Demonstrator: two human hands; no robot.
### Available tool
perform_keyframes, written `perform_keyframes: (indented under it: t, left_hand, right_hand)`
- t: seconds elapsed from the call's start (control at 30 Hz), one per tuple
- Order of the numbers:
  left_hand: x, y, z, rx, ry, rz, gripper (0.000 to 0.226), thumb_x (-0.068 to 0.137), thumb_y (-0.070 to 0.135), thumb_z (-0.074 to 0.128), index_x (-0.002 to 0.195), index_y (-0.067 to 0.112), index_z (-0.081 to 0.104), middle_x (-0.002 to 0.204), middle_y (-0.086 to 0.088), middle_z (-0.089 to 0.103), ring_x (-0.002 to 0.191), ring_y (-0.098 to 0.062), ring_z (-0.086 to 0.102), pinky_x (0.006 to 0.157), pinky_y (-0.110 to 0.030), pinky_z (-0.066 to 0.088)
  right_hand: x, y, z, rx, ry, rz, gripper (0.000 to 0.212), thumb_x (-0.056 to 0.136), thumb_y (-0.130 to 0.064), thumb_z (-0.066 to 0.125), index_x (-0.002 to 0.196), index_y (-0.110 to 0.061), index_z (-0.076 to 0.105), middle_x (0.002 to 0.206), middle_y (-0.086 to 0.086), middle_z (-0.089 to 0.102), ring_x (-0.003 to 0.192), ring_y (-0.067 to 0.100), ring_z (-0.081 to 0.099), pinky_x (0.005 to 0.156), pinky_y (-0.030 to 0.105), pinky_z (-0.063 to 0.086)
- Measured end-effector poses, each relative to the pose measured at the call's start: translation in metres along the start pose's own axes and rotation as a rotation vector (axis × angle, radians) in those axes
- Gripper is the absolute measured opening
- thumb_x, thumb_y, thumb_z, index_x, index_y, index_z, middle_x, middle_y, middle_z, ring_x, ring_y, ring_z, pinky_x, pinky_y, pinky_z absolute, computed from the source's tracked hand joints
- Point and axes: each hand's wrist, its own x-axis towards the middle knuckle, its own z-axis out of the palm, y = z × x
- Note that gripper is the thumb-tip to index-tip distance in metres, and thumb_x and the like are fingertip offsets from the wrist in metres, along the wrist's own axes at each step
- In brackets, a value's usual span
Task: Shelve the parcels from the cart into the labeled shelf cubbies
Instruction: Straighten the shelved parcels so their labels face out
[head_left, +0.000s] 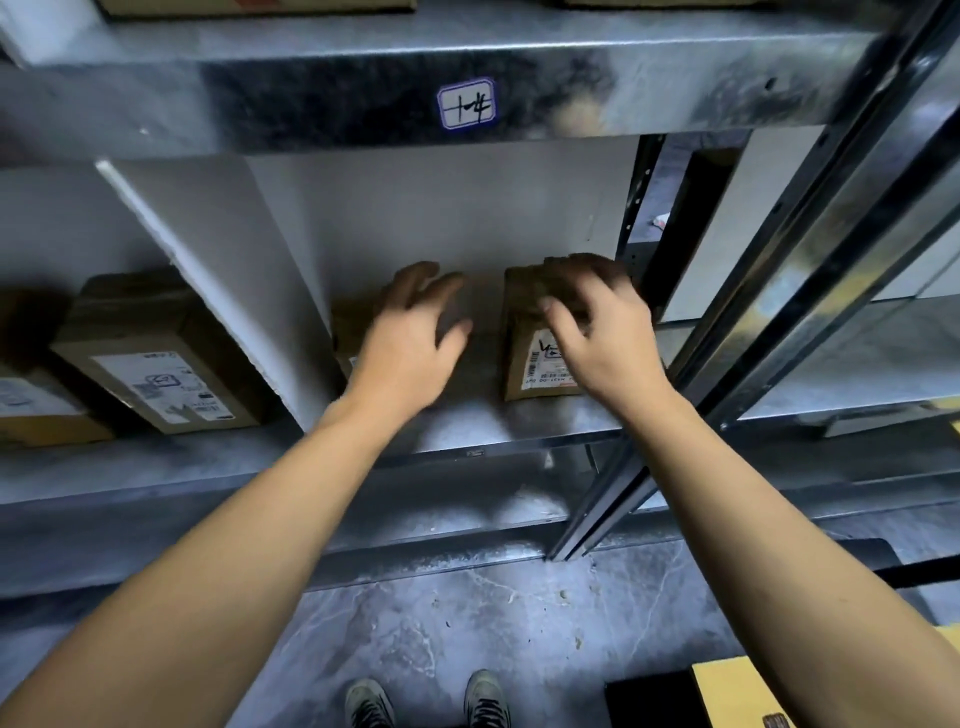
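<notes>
Reaches into a cubby with both arms, under a metal beam (311, 98) bearing a handwritten label (466, 102) that reads 14. Grips a brown parcel (527, 374) with the right hand (602, 332): fingers curled over the far top end, thumb down on the upper face just above the printed slip. Motion blur there, so cannot tell how firm the hold is. Has that parcel standing on the shelf board (467, 423), toward the board's right edge, close to the dark perforated post (638, 208) at the cubby's back right corner.

Holds the left hand (410, 332) open, fingers spread and lightly bent, gripping nothing, over a second parcel (345, 338) at the left edge of the same board. Hides most of that parcel behind hand and wrist; cannot tell whether touching it or just above. Leaves a bare strip of board between the two parcels.

Left of the cubby, past a slanting white divider (223, 270): a third parcel (156, 358) with a white slip on top, and the corner of another box (36, 410) at the far left. To the right, shiny metal uprights (769, 322) running down to the ground. Below, a marbled grey floor (441, 613), two shoes (369, 704) at the bottom, and a yellow box (737, 691) in the bottom right corner.
</notes>
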Motion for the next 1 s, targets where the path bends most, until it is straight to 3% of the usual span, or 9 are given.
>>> perform_keyframes:
  t: [0.17, 0.27, 0.4, 0.47, 0.57, 0.7, 1.0]
  left_hand:
    - [-0.019, -0.036, -0.03, 0.132, 0.006, -0.131, 0.047, 0.088, 0.023, 0.066, 0.133, 0.014, 0.056, 0.139, -0.016, 0.044, 0.126, -0.036, 0.045, 0.104, -0.04, 0.04]
    - [-0.028, -0.049, -0.035, 0.155, -0.031, -0.202, 0.05, 0.089, 0.024, 0.064, 0.137, 0.015, 0.052, 0.142, -0.017, 0.04, 0.125, -0.038, 0.045, 0.105, -0.043, 0.04]
    - [-0.029, -0.053, -0.031, 0.155, -0.028, -0.277, 0.05, 0.089, 0.023, 0.062, 0.138, 0.018, 0.05, 0.144, -0.018, 0.038, 0.122, -0.042, 0.047, 0.104, -0.043, 0.04]
    - [-0.029, -0.054, -0.027, 0.153, -0.051, -0.302, 0.051, 0.09, 0.021, 0.06, 0.139, 0.017, 0.048, 0.143, -0.02, 0.039, 0.123, -0.043, 0.046, 0.104, -0.042, 0.038]
    - [-0.031, -0.056, -0.019, 0.154, -0.114, -0.347, 0.052, 0.091, 0.02, 0.057, 0.142, 0.017, 0.045, 0.145, -0.02, 0.036, 0.124, -0.043, 0.044, 0.106, -0.042, 0.037]
    - [-0.033, -0.059, -0.013, 0.111, -0.102, -0.39, 0.048, 0.093, 0.019, 0.056, 0.141, 0.015, 0.048, 0.147, -0.02, 0.034, 0.124, -0.043, 0.044, 0.106, -0.043, 0.037]
    - [-0.035, -0.052, -0.015, 0.154, -0.129, -0.403, 0.053, 0.092, 0.022, 0.056, 0.143, 0.017, 0.043, 0.149, -0.019, 0.03, 0.125, -0.044, 0.042, 0.107, -0.043, 0.035]
  right_hand:
    - [0.006, -0.045, 0.039, 0.119, -0.131, -0.071, 0.038, 0.093, -0.02, 0.068, 0.13, -0.01, 0.064, 0.133, 0.016, 0.059, 0.124, 0.031, 0.054, 0.104, 0.023, 0.034]
    - [0.011, -0.056, 0.069, 0.141, -0.276, -0.033, 0.042, 0.095, -0.022, 0.066, 0.135, -0.013, 0.06, 0.138, 0.014, 0.058, 0.129, 0.031, 0.052, 0.104, 0.026, 0.035]
    - [0.012, -0.058, 0.102, 0.151, -0.421, 0.053, 0.046, 0.096, -0.02, 0.063, 0.14, -0.015, 0.054, 0.135, 0.014, 0.06, 0.121, 0.032, 0.057, 0.092, 0.024, 0.038]
    - [0.011, -0.057, 0.112, 0.189, -0.419, 0.081, 0.045, 0.095, -0.017, 0.063, 0.139, -0.015, 0.056, 0.132, 0.014, 0.063, 0.118, 0.032, 0.059, 0.089, 0.021, 0.038]
    - [0.009, -0.055, 0.118, 0.23, -0.405, 0.15, 0.044, 0.096, -0.019, 0.061, 0.139, -0.017, 0.056, 0.135, 0.009, 0.062, 0.119, 0.028, 0.059, 0.098, 0.03, 0.045]
    - [0.005, -0.055, 0.12, 0.266, -0.372, 0.18, 0.042, 0.095, -0.021, 0.063, 0.136, -0.018, 0.058, 0.132, 0.007, 0.064, 0.119, 0.026, 0.06, 0.1, 0.035, 0.047]
    - [0.003, -0.053, 0.118, 0.21, -0.39, 0.157, 0.043, 0.097, -0.026, 0.06, 0.139, -0.021, 0.056, 0.135, 0.009, 0.062, 0.121, 0.028, 0.058, 0.099, 0.03, 0.044]
